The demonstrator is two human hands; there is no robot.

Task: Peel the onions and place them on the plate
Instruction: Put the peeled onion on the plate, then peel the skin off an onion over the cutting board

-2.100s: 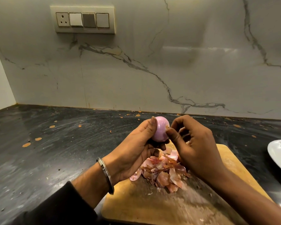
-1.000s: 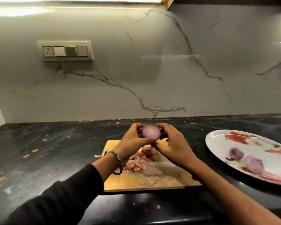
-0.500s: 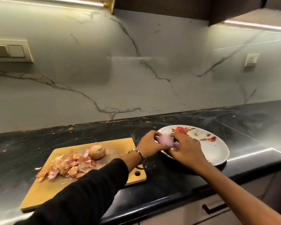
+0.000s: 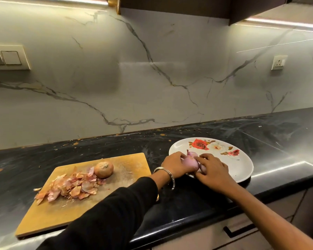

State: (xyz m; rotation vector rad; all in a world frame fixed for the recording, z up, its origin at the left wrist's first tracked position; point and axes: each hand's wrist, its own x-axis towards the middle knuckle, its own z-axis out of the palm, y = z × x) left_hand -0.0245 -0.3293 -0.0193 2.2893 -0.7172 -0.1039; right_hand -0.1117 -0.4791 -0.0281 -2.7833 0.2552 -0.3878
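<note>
A white plate [image 4: 240, 165] with red flower prints lies on the black counter at the right. Over its left part my left hand [image 4: 173, 166] and my right hand [image 4: 213, 172] together hold a peeled pink onion [image 4: 190, 162], low over the plate or touching it. Another peeled onion [image 4: 192, 153] shows just behind it on the plate; my hands hide the rest there. One unpeeled brown onion [image 4: 104, 169] sits on the wooden cutting board [image 4: 49, 213] at the left.
A heap of onion skins [image 4: 70, 186] lies on the board's left part. The counter's front edge [image 4: 188, 228] runs below my arms, with a drawer handle [image 4: 242, 230] under it. A marble wall stands behind, with a switch panel [image 4: 7, 57] and a socket [image 4: 278, 62].
My view swung right from the board to the plate. Both hands carried the peeled onion from above the board over to the plate and lowered it there.
</note>
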